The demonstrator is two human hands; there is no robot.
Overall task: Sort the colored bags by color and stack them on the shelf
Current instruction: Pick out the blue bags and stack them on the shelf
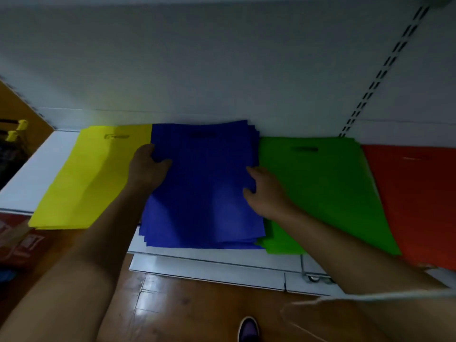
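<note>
Four piles of flat coloured bags lay side by side on the white shelf (37,174), seen from the head camera: yellow bags (84,178) at the left, then the blue bags (204,183), the green bags (323,191) and the red bags (419,198) at the far right. Both hands were on the blue pile, one at each side edge. The left hand (148,166) gripped the pile's left edge about midway along, thumb lying on top of the blue fabric and fingers tucked out of sight beside or under it, over the seam with the yellow pile. The right hand (264,191) held the pile's right edge, its fingers curled against the stacked layers where blue met green. The blue sheets were slightly fanned, their corners stepping out at the back right and at the front left, and the front of the pile hung over the shelf's lip. Below the shelf ran a lower white ledge (209,270) and a glossy brown floor (172,307), where the toe of a dark shoe (249,329) showed.
</note>
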